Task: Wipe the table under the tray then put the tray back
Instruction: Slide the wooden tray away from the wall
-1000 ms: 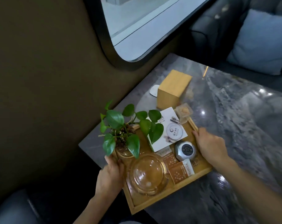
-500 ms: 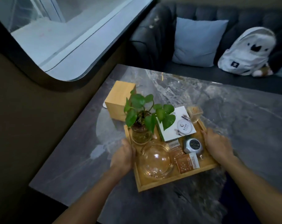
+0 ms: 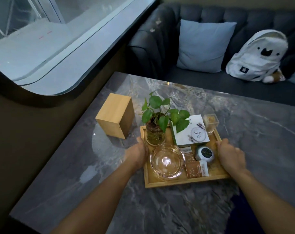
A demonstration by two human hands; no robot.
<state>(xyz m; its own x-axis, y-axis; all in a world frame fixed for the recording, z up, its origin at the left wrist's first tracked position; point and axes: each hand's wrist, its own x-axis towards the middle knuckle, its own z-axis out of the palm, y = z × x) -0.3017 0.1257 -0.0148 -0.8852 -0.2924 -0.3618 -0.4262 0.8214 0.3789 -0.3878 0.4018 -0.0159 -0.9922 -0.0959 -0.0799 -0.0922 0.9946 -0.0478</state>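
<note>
One head-worn camera looks forward and steeply down across the counter, close above the forearms, toward the sofa.

Loaded wooden tray flat on grey marble table.

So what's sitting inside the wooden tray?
The wooden tray holds a potted plant, glass bowl, white booklet, clear cube, round silver gadget and orange packets. The table beneath is hidden.

Wooden tray (matt), glossy marble table
</note>
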